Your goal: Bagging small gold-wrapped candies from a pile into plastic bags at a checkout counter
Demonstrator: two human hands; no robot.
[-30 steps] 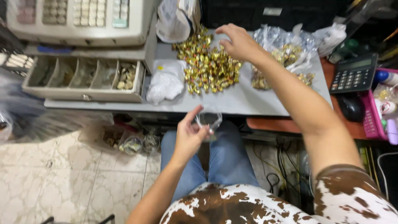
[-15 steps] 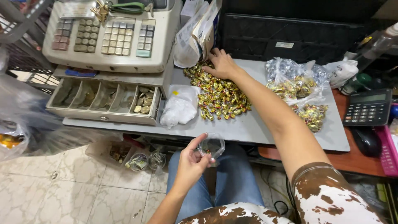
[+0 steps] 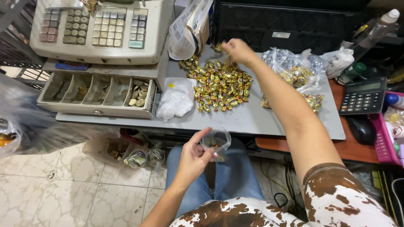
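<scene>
My left hand [image 3: 194, 156] holds a small clear plastic bag [image 3: 216, 141] open above my lap, below the grey counter's [image 3: 261, 120] front edge. A few wrapped candies lie in the bag. My right hand [image 3: 236, 50] reaches to the far side of a pile of gold-wrapped candies [image 3: 221, 87] on the counter, fingers pinched on a candy or two at the pile's back edge.
A cash register [image 3: 101, 29] with an open coin drawer [image 3: 99, 94] stands at the left. A white plastic bag [image 3: 176, 101] lies beside the pile. Clear bags of candies [image 3: 294, 73] sit to the right, then a calculator [image 3: 362, 96] and a mouse [image 3: 362, 129]. Jars [image 3: 139, 159] stand on the floor.
My right hand has moved from the pile's left back part further back and right, and has closed on candy. My left hand keeps the bag steady; the view has shifted.
</scene>
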